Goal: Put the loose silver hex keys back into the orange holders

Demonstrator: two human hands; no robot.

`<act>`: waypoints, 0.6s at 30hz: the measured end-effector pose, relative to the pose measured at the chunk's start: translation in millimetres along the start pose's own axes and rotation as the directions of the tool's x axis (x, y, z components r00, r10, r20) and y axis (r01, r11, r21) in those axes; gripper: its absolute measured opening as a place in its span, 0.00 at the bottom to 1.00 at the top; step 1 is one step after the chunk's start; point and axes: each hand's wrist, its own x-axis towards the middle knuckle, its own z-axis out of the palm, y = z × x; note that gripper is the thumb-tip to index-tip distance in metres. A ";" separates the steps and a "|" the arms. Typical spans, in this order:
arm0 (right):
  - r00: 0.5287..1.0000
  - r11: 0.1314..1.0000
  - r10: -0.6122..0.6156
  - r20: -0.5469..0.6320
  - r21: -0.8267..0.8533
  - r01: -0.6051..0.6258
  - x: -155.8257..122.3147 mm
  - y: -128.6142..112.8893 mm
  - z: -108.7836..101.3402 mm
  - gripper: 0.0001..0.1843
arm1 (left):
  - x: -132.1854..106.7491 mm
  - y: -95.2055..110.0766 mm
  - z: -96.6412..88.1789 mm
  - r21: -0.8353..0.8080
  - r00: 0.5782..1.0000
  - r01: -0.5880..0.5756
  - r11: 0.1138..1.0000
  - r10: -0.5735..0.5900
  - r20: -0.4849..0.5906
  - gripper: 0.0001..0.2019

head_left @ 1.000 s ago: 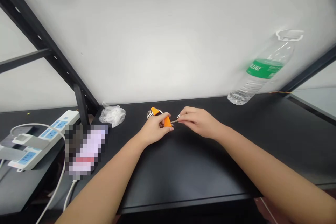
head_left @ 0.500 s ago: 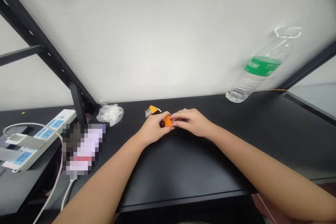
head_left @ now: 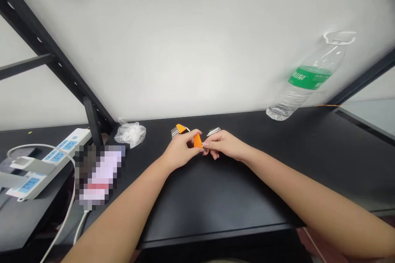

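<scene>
My left hand [head_left: 182,151] is closed around an orange hex key holder [head_left: 198,141], gripping it between thumb and fingers. At the holder's right edge, my right hand [head_left: 224,144] pinches a small thin piece, which looks like a hex key mostly hidden by the fingertips. Just beyond the right fingers, several loose silver hex keys [head_left: 213,131] lie together on the black table. A second orange holder with hex keys in it [head_left: 180,128] lies behind my left hand, its silver ends pointing left.
On the black tabletop [head_left: 216,197], a crumpled clear plastic bag [head_left: 131,133] lies left. A large green-labelled bottle [head_left: 309,77] stands right against the wall. Further left are a blurred-out phone [head_left: 103,176] on a white cable and a white power strip [head_left: 55,160].
My right hand has shifted slightly, its lower fingers now curled under, and the loose hex keys behind it show more. My left hand still holds the orange holder in about the same place.
</scene>
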 end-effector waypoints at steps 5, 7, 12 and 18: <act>0.996 0.987 0.081 -0.036 -0.139 -0.085 -0.8 0.8 2.9 0.25 | 1.8 -4.6 -0.5 0.224 0.999 -0.039 0.974 0.041 -0.008 0.16; 0.996 0.934 0.028 -0.079 -0.352 -0.054 -3.2 -1.7 -4.0 0.24 | 2.0 -4.7 -0.7 0.266 1.000 -0.018 0.964 0.023 -0.016 0.17; 0.936 0.547 -0.302 -0.181 -0.837 0.015 -8.0 2.7 -42.1 0.10 | 1.2 -4.8 -0.7 0.302 1.000 0.019 0.953 -0.010 -0.029 0.17; 0.969 0.401 -0.213 -0.125 -0.916 -0.031 -5.0 20.3 -60.3 0.12 | 0.6 -6.6 1.2 0.302 1.000 0.016 0.953 -0.009 -0.026 0.17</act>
